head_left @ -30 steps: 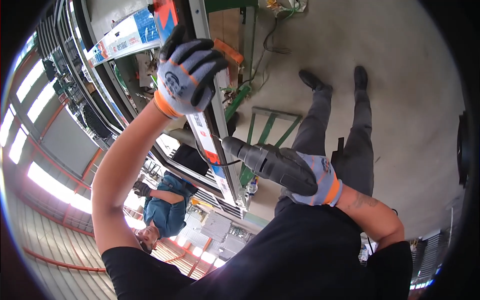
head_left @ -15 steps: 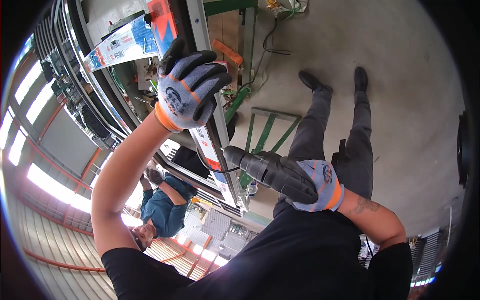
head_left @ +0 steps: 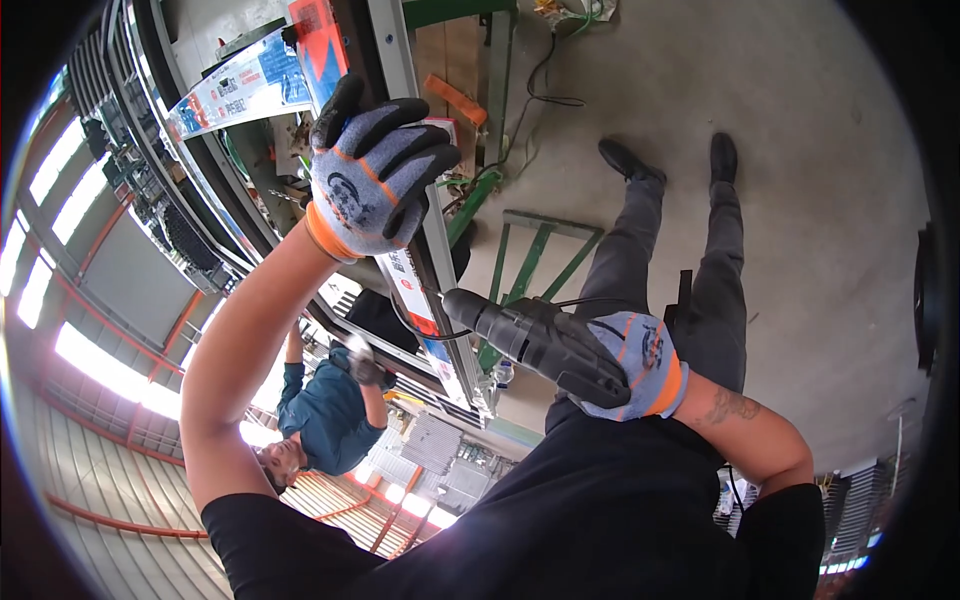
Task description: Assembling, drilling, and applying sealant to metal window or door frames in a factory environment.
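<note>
Gloved in grey with black fingertips, my left hand (head_left: 375,180) rests across a long dark-and-silver frame (head_left: 430,215), with the thumb on one side and the fingers curled over the other. What lies under the palm is hidden. In my right hand (head_left: 640,362) is a black power drill (head_left: 535,340), gripped around its handle. The drill's nose points at the frame, below my left hand. A thin bit shows at the tip, close to the frame edge; contact cannot be made out. Printed tape strip (head_left: 408,285) in white, red and blue runs along the frame.
Green metal stand (head_left: 540,250) is under and beside the frame. A black cable (head_left: 532,95) trails over the grey floor (head_left: 800,230). An orange block (head_left: 455,100) lies on boards near the frame. Across the frame, a co-worker (head_left: 335,410) in a blue-green shirt works with gloved hands.
My left hand stays on the frame, and the drill has shifted only slightly left. The co-worker's arm has swung, and something pale now shows by the gloved hand.
</note>
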A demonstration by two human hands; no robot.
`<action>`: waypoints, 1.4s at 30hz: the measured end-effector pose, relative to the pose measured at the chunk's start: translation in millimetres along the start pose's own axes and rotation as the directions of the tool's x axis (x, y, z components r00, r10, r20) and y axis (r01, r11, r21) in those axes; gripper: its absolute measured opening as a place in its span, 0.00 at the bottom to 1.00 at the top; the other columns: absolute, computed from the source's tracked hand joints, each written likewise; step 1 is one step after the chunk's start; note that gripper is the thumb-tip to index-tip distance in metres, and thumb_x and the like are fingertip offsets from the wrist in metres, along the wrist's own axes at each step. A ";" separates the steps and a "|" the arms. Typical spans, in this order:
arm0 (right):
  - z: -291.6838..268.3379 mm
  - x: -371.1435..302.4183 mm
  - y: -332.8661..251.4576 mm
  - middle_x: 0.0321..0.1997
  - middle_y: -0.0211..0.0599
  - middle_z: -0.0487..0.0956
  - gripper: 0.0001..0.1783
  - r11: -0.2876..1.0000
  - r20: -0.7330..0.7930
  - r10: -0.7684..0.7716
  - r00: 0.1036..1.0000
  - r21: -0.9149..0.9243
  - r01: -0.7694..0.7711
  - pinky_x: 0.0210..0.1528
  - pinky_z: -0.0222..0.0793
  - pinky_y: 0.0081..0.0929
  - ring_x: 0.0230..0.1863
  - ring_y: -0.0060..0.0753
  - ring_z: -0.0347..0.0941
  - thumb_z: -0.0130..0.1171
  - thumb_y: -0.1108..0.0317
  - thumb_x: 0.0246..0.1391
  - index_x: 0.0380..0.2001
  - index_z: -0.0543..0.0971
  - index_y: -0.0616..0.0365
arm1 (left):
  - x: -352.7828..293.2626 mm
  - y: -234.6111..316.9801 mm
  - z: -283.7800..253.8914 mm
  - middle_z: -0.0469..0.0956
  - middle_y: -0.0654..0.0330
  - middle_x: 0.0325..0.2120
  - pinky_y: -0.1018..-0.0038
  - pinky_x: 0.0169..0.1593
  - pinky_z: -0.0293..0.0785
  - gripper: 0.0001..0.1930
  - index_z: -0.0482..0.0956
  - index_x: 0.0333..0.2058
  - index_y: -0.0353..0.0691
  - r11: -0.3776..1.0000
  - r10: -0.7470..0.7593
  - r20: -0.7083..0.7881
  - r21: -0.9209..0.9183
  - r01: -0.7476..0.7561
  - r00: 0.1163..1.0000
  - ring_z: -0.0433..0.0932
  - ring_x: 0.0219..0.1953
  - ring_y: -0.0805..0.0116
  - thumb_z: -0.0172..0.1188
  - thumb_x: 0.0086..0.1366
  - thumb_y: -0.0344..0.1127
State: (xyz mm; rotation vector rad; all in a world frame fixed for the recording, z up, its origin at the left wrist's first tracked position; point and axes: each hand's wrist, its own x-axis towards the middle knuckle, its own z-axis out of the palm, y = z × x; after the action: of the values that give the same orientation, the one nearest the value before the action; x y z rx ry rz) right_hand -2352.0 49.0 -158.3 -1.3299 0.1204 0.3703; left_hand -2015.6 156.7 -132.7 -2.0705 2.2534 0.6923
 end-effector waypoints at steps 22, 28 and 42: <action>5.8 -2.0 7.1 0.36 0.38 0.80 0.31 0.993 -0.066 -0.075 0.995 -0.098 0.068 0.34 0.72 0.35 0.32 0.45 0.77 0.68 0.59 0.44 0.52 0.76 0.60 | 0.2 -1.3 4.6 0.81 0.69 0.39 0.41 0.66 0.54 0.27 0.84 0.37 0.55 1.000 0.000 -0.019 0.012 0.000 1.000 0.77 0.50 0.60 0.58 0.29 0.37; 7.1 2.1 13.3 0.40 0.39 0.81 0.32 0.985 -0.037 -0.104 0.994 -0.144 0.097 0.38 0.73 0.35 0.34 0.45 0.78 0.67 0.58 0.44 0.53 0.75 0.62 | -0.1 -3.8 5.6 0.81 0.69 0.39 0.41 0.66 0.54 0.27 0.84 0.37 0.55 1.000 0.002 -0.026 0.015 -0.002 1.000 0.77 0.50 0.59 0.59 0.30 0.38; 12.2 6.8 10.4 0.42 0.46 0.77 0.42 0.993 0.093 0.034 0.995 -0.118 -0.023 0.46 0.69 0.40 0.41 0.51 0.75 0.63 0.45 0.41 0.58 0.72 0.57 | -6.9 -1.2 4.8 0.81 0.69 0.40 0.41 0.67 0.53 0.26 0.84 0.37 0.55 1.000 -0.026 0.025 0.001 0.026 0.999 0.77 0.51 0.59 0.60 0.30 0.39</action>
State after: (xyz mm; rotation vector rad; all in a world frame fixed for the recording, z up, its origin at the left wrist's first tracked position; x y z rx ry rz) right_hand -2350.6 64.0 -167.0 -1.4247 0.0389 0.4699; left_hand -2014.9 164.6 -135.4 -2.0748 2.2097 0.7119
